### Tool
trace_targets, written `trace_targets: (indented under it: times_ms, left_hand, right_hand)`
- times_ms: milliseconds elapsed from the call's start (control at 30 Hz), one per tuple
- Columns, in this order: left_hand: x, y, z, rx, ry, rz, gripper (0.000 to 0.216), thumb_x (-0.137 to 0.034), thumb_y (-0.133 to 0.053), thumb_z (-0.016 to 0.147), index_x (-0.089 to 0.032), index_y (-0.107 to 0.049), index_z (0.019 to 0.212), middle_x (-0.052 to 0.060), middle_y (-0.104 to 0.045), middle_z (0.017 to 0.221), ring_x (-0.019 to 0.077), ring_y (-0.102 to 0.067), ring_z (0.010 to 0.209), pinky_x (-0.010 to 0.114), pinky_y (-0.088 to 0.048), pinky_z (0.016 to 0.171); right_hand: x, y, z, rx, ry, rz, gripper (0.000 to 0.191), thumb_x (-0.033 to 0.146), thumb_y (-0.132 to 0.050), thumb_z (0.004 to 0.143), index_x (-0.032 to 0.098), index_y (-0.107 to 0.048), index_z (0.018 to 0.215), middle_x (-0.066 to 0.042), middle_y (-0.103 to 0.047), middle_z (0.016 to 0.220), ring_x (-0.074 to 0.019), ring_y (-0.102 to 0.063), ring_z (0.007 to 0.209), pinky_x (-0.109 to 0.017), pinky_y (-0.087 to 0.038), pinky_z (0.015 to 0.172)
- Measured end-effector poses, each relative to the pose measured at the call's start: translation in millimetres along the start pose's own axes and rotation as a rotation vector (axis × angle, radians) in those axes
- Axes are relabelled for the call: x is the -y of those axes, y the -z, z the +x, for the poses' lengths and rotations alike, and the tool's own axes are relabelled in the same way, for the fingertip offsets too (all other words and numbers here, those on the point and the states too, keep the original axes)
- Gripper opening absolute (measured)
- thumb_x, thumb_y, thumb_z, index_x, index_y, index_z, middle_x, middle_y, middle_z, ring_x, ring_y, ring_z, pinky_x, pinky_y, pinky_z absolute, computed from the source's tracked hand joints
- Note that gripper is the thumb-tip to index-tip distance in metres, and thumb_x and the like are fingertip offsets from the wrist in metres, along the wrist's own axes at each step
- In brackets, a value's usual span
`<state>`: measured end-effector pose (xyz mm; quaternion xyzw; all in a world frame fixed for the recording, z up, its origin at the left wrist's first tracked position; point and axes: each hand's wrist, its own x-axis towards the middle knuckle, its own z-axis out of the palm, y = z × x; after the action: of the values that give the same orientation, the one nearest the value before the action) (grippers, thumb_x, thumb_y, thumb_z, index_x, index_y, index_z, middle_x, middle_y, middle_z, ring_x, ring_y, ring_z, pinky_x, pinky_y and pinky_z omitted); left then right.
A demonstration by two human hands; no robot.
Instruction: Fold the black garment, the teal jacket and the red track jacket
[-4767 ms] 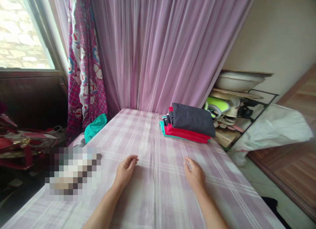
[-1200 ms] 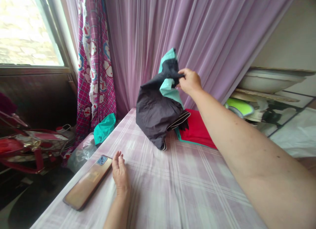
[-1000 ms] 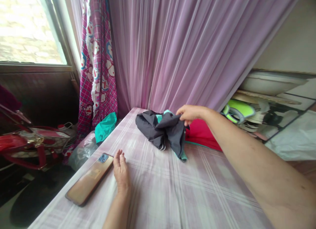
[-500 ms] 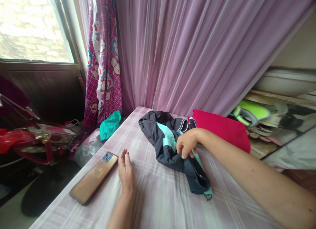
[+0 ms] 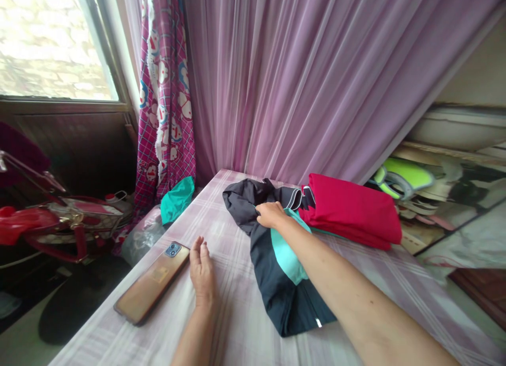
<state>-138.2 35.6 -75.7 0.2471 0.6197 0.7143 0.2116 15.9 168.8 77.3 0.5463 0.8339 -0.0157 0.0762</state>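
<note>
A black garment with teal panels (image 5: 276,271) lies stretched along the checked tablecloth (image 5: 237,324). My right hand (image 5: 269,215) is closed on its far, bunched end. My left hand (image 5: 202,270) rests flat on the cloth with fingers extended, holding nothing, right beside a phone (image 5: 152,282) lying face down near the table's left edge. A folded red garment (image 5: 351,210) lies at the far right of the table, over a teal piece that barely shows.
Purple curtains (image 5: 300,81) hang behind the table; a patterned pink curtain (image 5: 166,92) and a window are at left. A teal cloth (image 5: 176,199) and a plastic bag sit past the left edge. Red bags (image 5: 59,224) stand at left, a cluttered shelf (image 5: 435,181) at right.
My right hand lifted the black and teal garment off the folded pile, shook it out, dropped it onto the table and moved to its far end. The left hand stayed beside the phone.
</note>
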Motion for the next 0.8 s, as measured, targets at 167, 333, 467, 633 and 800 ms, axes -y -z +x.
trace_targets:
  times_ms: [167,333,467,633,800]
  left_hand:
    - [2.4,-1.6,-0.6,-0.010,-0.007,0.014,0.048,-0.056,-0.045,0.093,-0.023,-0.057,0.126,0.011,-0.061,0.133,0.0236,-0.058,0.124,0.038,-0.048,0.102]
    - [2.9,-2.6,0.0,-0.006,-0.041,0.012,0.047,-0.055,-0.047,0.092,-0.022,-0.058,0.124,0.012,-0.063,0.130,0.0246,-0.058,0.123,0.041,-0.046,0.104]
    - [4.3,-1.6,2.1,0.001,-0.047,0.008,0.047,-0.055,-0.046,0.093,-0.023,-0.057,0.125,0.012,-0.062,0.130,0.0249,-0.057,0.124,0.042,-0.046,0.104]
    - [3.6,-0.2,1.3,0.017,-0.070,0.012,0.046,-0.053,-0.045,0.094,-0.023,-0.056,0.126,0.012,-0.060,0.133,0.0233,-0.057,0.123,0.040,-0.046,0.105]
    - [2.8,-1.1,-0.1,0.024,-0.068,0.016,0.047,-0.053,-0.044,0.095,-0.022,-0.055,0.129,0.012,-0.060,0.133,0.0219,-0.057,0.124,0.038,-0.045,0.105]
  right_hand:
    - [-91.1,11.7,-52.6,0.233,0.294,0.225,0.021,0.024,-0.059,0.075,0.021,-0.075,0.089,0.000,-0.075,0.090,-0.0217,-0.069,0.091,-0.026,-0.048,0.077]
    - [-161.6,15.5,-97.4,-0.062,-0.242,0.061,0.037,0.013,-0.055,0.075,0.021,-0.076,0.104,-0.009,-0.074,0.111,-0.0302,-0.066,0.108,-0.041,-0.051,0.090]
    - [-110.5,28.9,-140.0,-0.442,0.084,0.156,0.052,0.012,-0.047,0.083,0.027,-0.064,0.130,-0.007,-0.059,0.140,-0.0234,-0.054,0.130,-0.043,-0.041,0.110]
    - [-17.9,-5.1,-193.6,0.112,0.854,0.091,0.052,0.036,-0.071,0.079,0.031,-0.063,0.130,-0.008,-0.055,0.145,-0.0284,-0.044,0.138,-0.053,-0.020,0.119]
    - [-20.9,-63.7,-193.6,0.198,0.665,-0.198,0.076,0.036,-0.089,0.059,0.018,-0.064,0.129,-0.022,-0.046,0.150,-0.0418,-0.036,0.141,-0.065,-0.012,0.118]
